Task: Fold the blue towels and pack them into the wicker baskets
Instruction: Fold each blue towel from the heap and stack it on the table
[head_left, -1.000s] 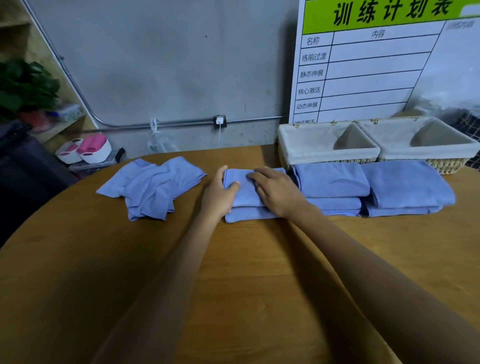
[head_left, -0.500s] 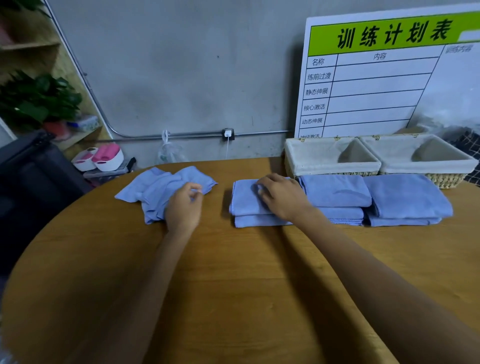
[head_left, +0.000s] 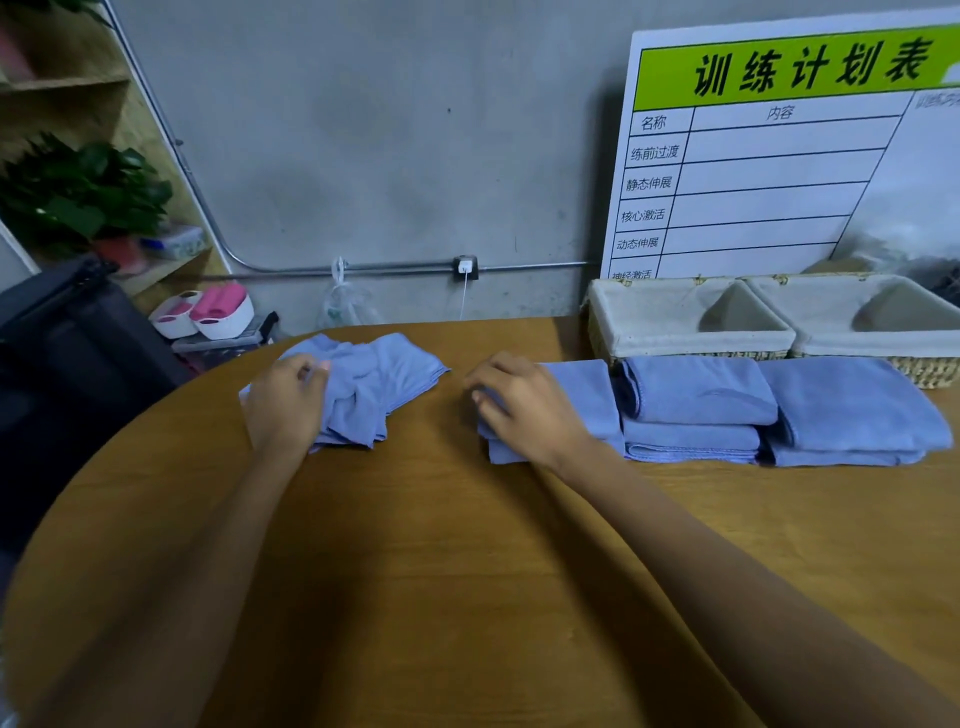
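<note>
Head view: folded towel (head_left: 582, 395) under right hand (head_left: 524, 410) seemingly lies lengthwise away.

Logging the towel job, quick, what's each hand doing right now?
Left hand: gripping the unfolded towel pile.
Right hand: fingers curled on the leftmost folded stack; cannot tell if it grips.
</note>
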